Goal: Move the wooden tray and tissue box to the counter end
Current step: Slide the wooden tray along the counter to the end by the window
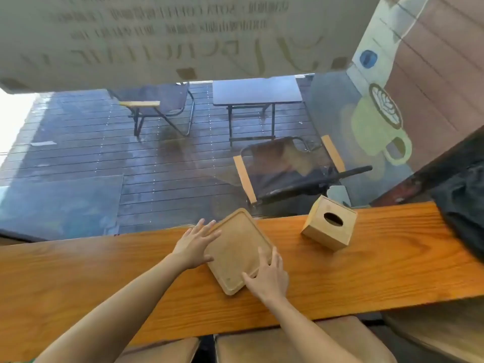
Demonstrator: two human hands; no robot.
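Note:
A square, light wooden tray [237, 244] lies flat and turned at an angle in the middle of the wooden counter [104, 279]. My left hand [195, 243] rests on the tray's left edge with fingers spread. My right hand [268, 275] touches its near right corner, fingers apart over the rim. Neither hand has lifted it. A cube-shaped wooden tissue box [330, 226] with an oval slot stands to the right of the tray, near the window side, untouched.
A dark bag or cloth [463, 210] lies at the counter's right end. Cushioned stools [296, 344] stand below the near edge. Beyond the window glass are a deck, folding chairs [282, 169] and a small table [256, 91].

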